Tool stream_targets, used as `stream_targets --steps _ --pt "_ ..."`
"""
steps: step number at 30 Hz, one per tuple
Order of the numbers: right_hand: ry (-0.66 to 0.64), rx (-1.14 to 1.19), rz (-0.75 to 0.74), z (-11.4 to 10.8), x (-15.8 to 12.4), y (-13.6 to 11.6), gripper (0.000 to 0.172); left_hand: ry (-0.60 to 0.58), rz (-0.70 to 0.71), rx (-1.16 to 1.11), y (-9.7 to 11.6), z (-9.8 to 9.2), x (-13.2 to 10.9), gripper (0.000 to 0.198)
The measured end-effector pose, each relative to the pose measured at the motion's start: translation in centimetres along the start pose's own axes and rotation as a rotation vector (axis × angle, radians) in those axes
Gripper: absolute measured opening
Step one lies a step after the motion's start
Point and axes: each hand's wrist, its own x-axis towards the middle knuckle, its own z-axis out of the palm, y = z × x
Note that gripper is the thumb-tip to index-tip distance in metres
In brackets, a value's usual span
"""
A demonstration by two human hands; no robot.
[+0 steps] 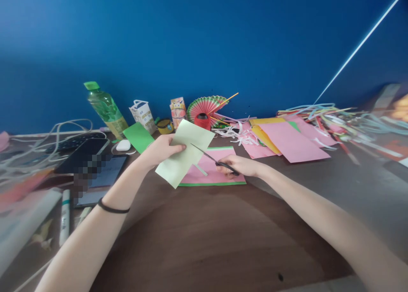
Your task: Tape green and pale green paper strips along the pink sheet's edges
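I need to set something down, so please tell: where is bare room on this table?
The widest bare patch of table lies between left forearm and right forearm, in front of the green-edged pink sheet. Another lies between the right forearm and the plain pink sheet on the right. Crowded: left, around the marker; back, from bottle to heap of strips.

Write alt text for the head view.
Left hand holds pale green paper; right hand holds scissors across its right edge. Below, a green-edged pink sheet lies on a brown table. Behind are a bottle and a fan, before a blue wall.
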Motion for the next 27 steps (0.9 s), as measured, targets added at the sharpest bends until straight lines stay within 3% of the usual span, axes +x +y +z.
stream_targets --steps 11,22,27 --pt "0.042 -0.117 0.011 -0.2 0.1 0.2 0.043 0.085 -0.003 -0.081 0.7 0.3 -0.4 0.029" --pt "0.072 -0.139 0.046 -0.1 0.0 -0.1 0.04 0.017 -0.005 -0.071 0.3 0.3 -0.2 0.032" --pt "0.211 -0.286 -0.025 -0.8 0.3 0.8 0.035 0.104 -0.031 -0.099 -0.4 -0.2 0.4 0.036"
